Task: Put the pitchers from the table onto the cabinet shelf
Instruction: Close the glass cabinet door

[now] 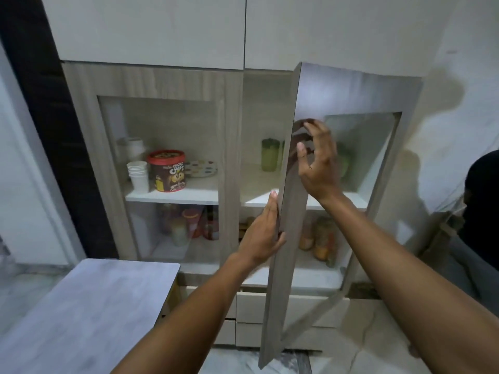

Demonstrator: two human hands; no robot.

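The cabinet's right glass door (337, 93) stands partly open, swung toward me. My left hand (262, 236) grips the door's free edge about halfway up. Higher up, my right hand (318, 163) hovers at the door's glossy face with fingers spread and nothing in it. A green pitcher (270, 155) stands upright on the white upper shelf (259, 201) behind the open gap. A second green shape (344, 160) shows blurred through the door's glass. The grey table (94, 306) is at the lower left, and no pitcher shows on the part in view.
Behind the shut left door sit stacked white cups (138, 175), a chocolate cereal tub (167, 171) and a dotted plate (202, 168). Several jars (321, 238) fill the lower shelf. Drawers (253, 306) lie below. A person in dark clothes (483, 211) is at the right edge.
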